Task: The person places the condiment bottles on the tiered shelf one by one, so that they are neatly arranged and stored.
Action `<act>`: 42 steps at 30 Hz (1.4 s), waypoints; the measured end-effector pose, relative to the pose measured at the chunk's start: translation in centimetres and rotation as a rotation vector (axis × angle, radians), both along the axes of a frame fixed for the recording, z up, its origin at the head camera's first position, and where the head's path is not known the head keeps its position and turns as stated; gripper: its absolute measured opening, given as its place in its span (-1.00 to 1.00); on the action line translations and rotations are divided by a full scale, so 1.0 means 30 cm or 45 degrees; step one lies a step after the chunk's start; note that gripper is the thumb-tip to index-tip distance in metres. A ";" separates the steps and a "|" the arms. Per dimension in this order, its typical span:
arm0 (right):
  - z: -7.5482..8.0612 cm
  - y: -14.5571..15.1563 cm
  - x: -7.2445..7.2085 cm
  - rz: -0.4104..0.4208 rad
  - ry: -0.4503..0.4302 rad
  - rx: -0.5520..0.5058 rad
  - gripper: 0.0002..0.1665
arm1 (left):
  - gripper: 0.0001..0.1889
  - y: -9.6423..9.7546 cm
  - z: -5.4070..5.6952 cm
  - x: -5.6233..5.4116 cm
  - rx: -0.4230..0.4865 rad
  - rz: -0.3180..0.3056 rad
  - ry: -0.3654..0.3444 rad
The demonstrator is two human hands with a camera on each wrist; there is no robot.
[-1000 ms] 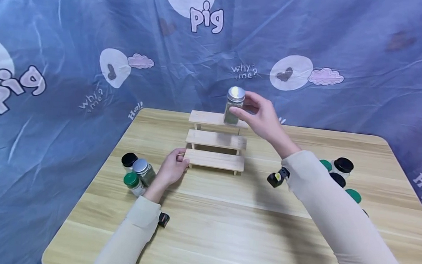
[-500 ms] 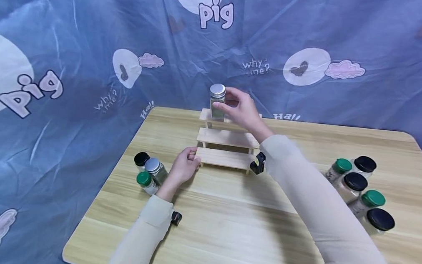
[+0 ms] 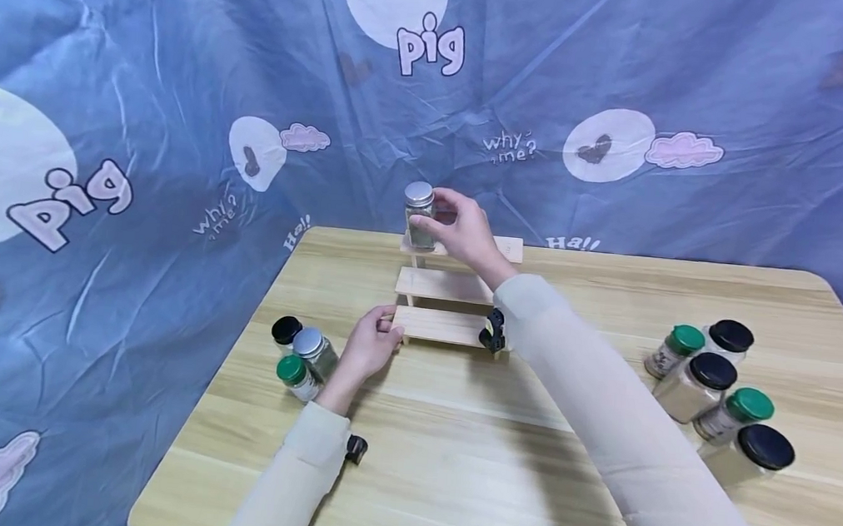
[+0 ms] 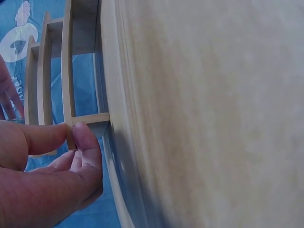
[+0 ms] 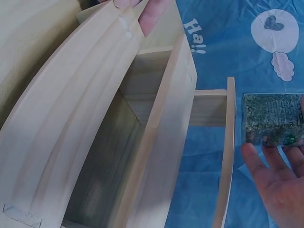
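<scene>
A: What does the right hand (image 3: 463, 232) grasp?

B: A silver-lidded jar (image 3: 421, 231), held upright between thumb and fingers. Flecked green contents show through its clear wall.

A: Where is this jar in relation to the wooden rack (image 3: 444, 285)?

B: At the left end of the top tier (image 3: 509, 250), which is the tier nearest the back edge of the table (image 3: 449, 466). In the right wrist view, a narrow gap separates the base of the jar from the tier.

A: And the left hand (image 3: 372, 342)?

B: Its thumb and fingers pinch the left end of the lowest tier (image 3: 442, 326), the front one of three steps rising toward the back edge.

A: Which objects flank the rack?

B: Near the table's left edge, three jars stand close together: a black-lidded jar (image 3: 285, 331), a second silver-lidded jar (image 3: 322, 360) and a green-lidded jar (image 3: 301, 379). Toward the right edge is a cluster of five jars (image 3: 690, 393), three with black lids and two with green.

A: What lies beyond the back edge?

B: A blue printed cloth (image 3: 528, 72) with pale lettering, ovals and pink clouds.
</scene>
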State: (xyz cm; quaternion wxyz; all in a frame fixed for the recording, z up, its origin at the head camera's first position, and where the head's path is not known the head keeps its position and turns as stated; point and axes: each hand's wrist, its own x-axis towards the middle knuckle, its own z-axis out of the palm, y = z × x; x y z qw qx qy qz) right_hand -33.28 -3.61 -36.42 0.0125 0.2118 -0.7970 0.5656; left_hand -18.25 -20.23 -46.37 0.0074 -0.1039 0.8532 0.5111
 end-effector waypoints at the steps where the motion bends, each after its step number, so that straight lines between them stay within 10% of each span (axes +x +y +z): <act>1: 0.000 0.002 0.002 -0.005 0.001 0.018 -0.31 | -0.48 0.004 0.000 0.001 0.002 -0.002 0.004; 17: 0.004 0.121 0.034 -0.085 -0.104 -0.071 -0.05 | -0.47 0.058 0.004 -0.015 0.054 -0.003 -0.018; 26: -0.001 0.331 0.096 -0.063 -0.168 -0.234 -0.12 | -0.46 0.052 0.006 -0.015 0.055 0.017 -0.050; 42: -0.004 0.669 0.263 -0.188 -0.065 -0.111 -0.25 | -0.46 0.012 0.009 0.015 0.071 0.038 -0.084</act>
